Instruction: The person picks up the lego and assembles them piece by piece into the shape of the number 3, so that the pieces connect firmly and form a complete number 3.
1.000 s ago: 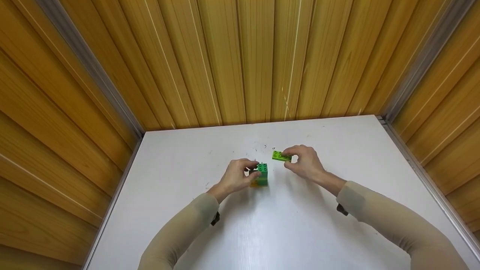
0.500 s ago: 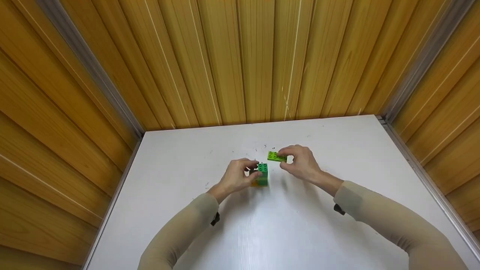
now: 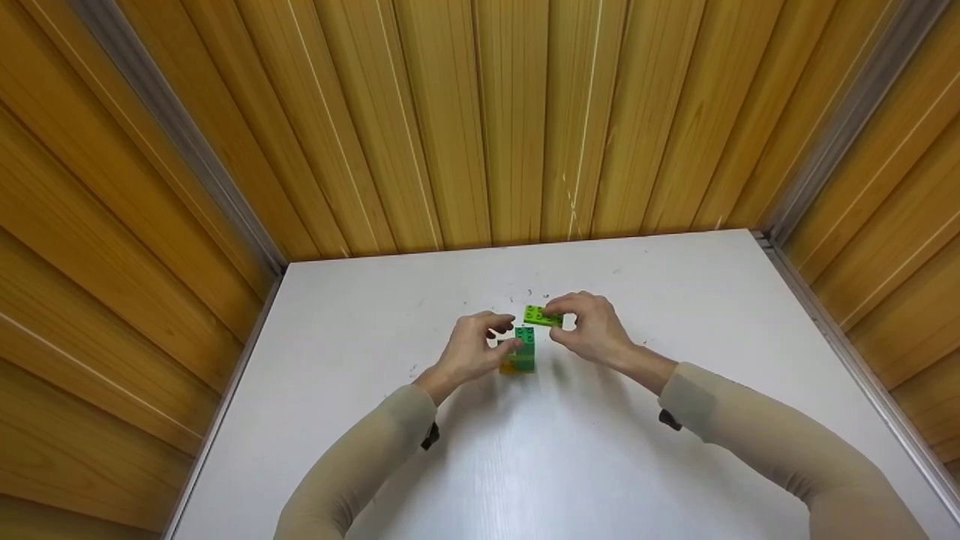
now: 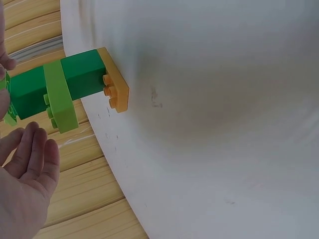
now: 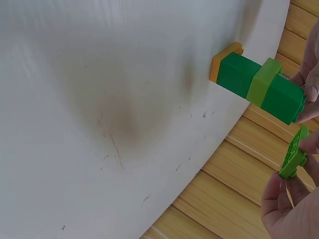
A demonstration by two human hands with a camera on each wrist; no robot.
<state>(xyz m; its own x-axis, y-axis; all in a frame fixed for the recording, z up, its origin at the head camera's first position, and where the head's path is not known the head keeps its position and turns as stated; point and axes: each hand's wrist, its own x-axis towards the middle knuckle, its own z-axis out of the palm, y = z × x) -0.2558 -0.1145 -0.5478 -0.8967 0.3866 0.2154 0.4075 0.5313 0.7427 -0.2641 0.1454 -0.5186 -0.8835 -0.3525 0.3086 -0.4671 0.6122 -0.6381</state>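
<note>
A tower of toy building bricks [image 3: 526,358] stands upright on the white table. In the left wrist view it has an orange base plate [image 4: 117,89], two dark green bricks and a lime plate [image 4: 61,97] between them. My left hand [image 3: 472,349] is curved loosely about the tower's upper part; its thumb overlaps the top brick, while its other fingertips show a small gap from it. My right hand [image 3: 598,330] pinches a flat lime building brick [image 3: 535,313] between thumb and fingers. This brick hovers, studs up, just behind and above the tower's top.
The white table [image 3: 375,322] carries small dark scuff marks behind the tower. Wood-look panels [image 3: 510,127] close off the back and both sides, with grey metal strips [image 3: 180,127] at the corners.
My right hand has moved left with the lime brick, bringing it from beside the tower to close over its top. My left fingertips have lifted slightly away from the top brick.
</note>
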